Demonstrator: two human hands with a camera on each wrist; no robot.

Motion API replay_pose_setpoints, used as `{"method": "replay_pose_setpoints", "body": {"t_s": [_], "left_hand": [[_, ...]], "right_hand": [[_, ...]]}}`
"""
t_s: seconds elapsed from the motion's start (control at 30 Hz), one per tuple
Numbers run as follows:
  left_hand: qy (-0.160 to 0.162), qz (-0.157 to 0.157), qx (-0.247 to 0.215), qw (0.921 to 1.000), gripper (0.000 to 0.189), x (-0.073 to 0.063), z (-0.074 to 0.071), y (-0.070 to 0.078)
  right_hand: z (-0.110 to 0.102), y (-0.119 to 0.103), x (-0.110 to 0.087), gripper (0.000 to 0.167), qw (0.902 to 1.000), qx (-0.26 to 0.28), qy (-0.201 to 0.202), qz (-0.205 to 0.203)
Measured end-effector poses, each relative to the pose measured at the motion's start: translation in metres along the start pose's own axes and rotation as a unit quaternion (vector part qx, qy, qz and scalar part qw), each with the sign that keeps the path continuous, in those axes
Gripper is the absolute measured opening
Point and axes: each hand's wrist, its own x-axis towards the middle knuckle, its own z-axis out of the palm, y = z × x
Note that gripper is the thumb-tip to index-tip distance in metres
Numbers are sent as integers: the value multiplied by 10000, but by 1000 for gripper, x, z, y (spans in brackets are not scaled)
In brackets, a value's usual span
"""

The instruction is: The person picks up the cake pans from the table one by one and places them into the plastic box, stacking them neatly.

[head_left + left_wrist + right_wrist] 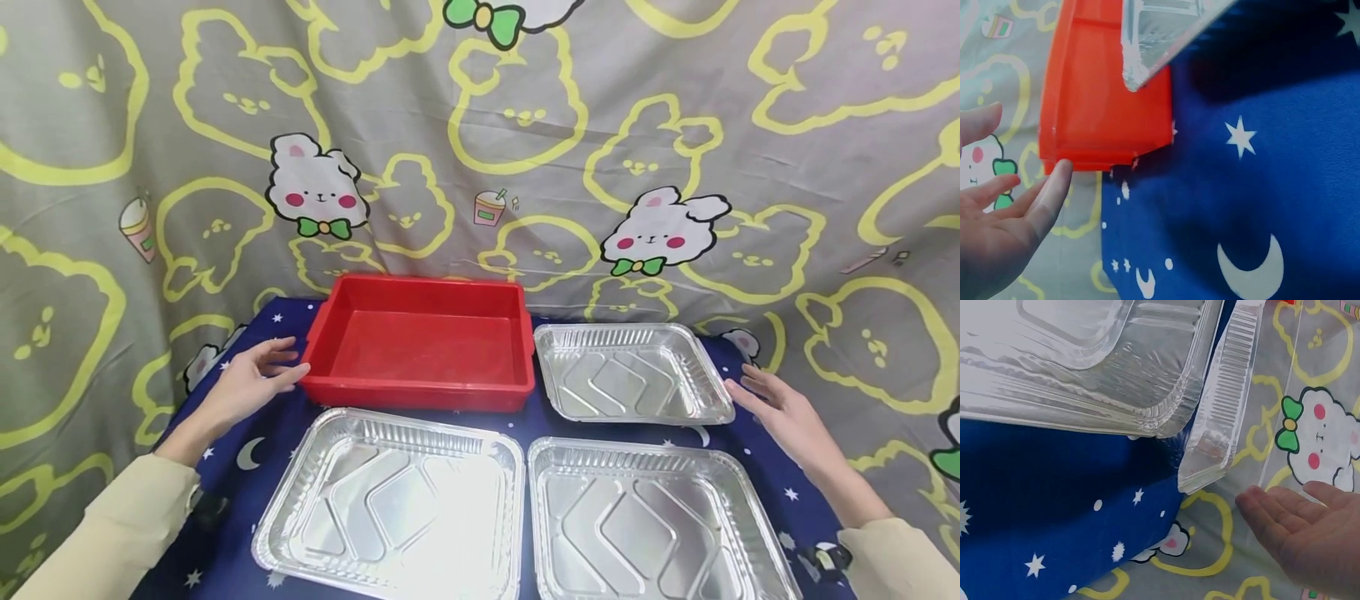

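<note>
Bin (pixel 431 346) left of rear tray (pixel 630 385)

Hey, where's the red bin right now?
In the head view, the red bin sits left of centre at the far edge of the navy tablecloth, between the left hand and the rear foil tray, behind the front-left foil tray.

the tub (pixel 431 350) is coloured plain red. the foil trays (pixel 637 525) are coloured silver, their floors patterned with nested angular lines. the blue cloth (pixel 238 493) is printed with white stars, crescents and dots. the grey curtain (pixel 411 112) is covered with yellow animal outlines and white, pink-cheeked, green-bowed bunnies. the sleeves (pixel 112 525) are coloured cream.
</note>
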Motion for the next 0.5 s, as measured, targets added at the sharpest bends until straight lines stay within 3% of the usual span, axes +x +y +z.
{"method": "replay_pose_setpoints", "body": {"t_s": [0.2,0.4,0.5], "left_hand": [[-73,-45,-572,9983,75,4,5,-6],[45,-267,-898,9956,77,10,8,-11],[50,-400,-1122,9929,74,13,9,-14]], "right_hand": [[2,17,8,74,9965,827,29,-104],[2,34,17,74,9894,1452,-3,71],[0,42,21,54,9799,1981,-70,225]]}}
